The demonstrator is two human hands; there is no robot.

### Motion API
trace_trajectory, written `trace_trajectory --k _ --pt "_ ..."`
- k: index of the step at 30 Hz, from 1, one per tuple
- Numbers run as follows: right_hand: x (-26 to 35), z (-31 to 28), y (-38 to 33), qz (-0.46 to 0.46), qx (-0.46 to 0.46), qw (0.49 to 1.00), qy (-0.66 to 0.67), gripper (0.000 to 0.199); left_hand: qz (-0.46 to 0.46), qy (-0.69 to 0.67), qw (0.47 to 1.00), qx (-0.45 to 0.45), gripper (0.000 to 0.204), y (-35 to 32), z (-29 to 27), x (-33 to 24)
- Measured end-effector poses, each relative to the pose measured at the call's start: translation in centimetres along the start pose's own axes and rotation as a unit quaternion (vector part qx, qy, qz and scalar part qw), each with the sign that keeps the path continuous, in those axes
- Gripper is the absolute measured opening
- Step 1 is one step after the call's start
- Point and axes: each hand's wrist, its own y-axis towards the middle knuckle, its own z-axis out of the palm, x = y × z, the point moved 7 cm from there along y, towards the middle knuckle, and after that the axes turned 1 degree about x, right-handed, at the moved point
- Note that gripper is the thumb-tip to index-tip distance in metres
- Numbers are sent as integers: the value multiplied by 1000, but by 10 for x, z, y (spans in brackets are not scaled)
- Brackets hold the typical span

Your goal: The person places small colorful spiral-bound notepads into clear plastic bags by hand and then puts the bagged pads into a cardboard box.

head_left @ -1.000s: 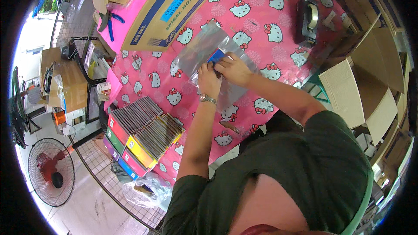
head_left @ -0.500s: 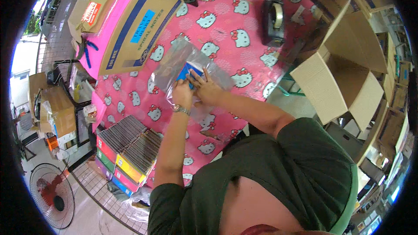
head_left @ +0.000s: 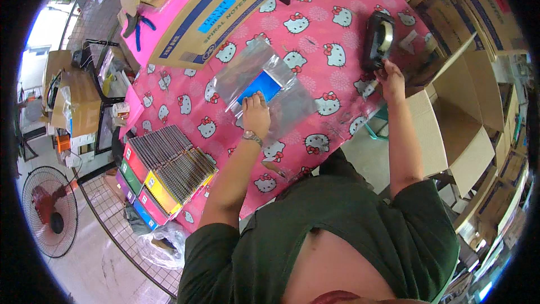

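Observation:
A flat blue rectangular item (head_left: 262, 88) with a white edge lies inside a clear plastic bag (head_left: 298, 106) on the pink table covering. My left hand (head_left: 256, 111) lies on the bag and the lower edge of the blue item, fingers stretched out and pressing down. A wristwatch is on that wrist. To the right, my right hand (head_left: 392, 81) reaches the near end of a black tape dispenser (head_left: 373, 45) holding a roll of tape (head_left: 386, 36). Its fingers are drawn together there. What they pinch, if anything, is hidden.
Stacked spiral notebooks (head_left: 169, 163) stand at the table's left edge. A printed carton (head_left: 219, 17) and blue-handled pliers (head_left: 139, 27) are at the far left. An open cardboard box (head_left: 427, 129) stands right, near more cartons (head_left: 444, 14). A fan (head_left: 50, 211) is on the floor.
My right hand has left the blue item and moved right to the tape dispenser. My left hand has flattened onto the bag, and more of the blue item shows. The view has shifted.

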Motion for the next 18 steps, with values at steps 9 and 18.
trace_trajectory --k 9,18 --pt "-103 58 -33 215 290 924 128 12 -21 -89 993 -74 51 -11 14 8" --pt "-157 331 -141 -278 708 359 -541 22 -59 -177 970 -154 35 -18 20 11"
